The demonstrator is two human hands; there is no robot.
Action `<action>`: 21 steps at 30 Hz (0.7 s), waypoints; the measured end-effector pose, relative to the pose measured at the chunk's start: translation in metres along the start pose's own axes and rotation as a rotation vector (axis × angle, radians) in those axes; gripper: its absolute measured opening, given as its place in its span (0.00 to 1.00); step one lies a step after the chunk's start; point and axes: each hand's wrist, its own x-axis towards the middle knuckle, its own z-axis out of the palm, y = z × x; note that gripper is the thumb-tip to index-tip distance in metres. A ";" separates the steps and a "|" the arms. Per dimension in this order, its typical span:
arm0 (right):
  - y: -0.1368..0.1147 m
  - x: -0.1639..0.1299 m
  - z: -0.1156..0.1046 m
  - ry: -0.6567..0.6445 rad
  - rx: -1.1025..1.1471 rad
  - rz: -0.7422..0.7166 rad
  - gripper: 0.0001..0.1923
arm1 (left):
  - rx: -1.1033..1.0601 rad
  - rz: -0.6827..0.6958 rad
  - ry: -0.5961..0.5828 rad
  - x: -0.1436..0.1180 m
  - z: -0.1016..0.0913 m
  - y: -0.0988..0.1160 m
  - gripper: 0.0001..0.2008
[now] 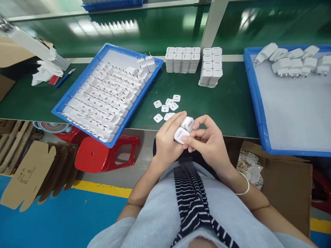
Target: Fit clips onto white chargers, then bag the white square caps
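Note:
My left hand (167, 139) and my right hand (207, 141) meet just below the front edge of the green bench. Between them I hold two small white charger plugs (184, 129), side by side; my left fingers wrap the top, my right thumb presses the nearer one. Several small white square labels (167, 106) lie loose on the bench just beyond my hands. A blue tray (77, 90) at the left holds rows of white chargers with prongs up. A second blue tray (254, 93) at the right has a few chargers (292, 60) at its far end.
Two blocks of stacked white chargers (193, 62) stand at the back centre beside a white post (213, 22). White rags and a pen (64, 77) lie far left. A red stool (103, 155), flat cardboard (28, 172) and an open carton (284, 179) sit below the bench.

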 end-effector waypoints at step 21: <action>0.003 0.005 0.000 -0.013 -0.032 0.014 0.25 | -0.009 -0.018 -0.006 0.000 0.002 -0.001 0.18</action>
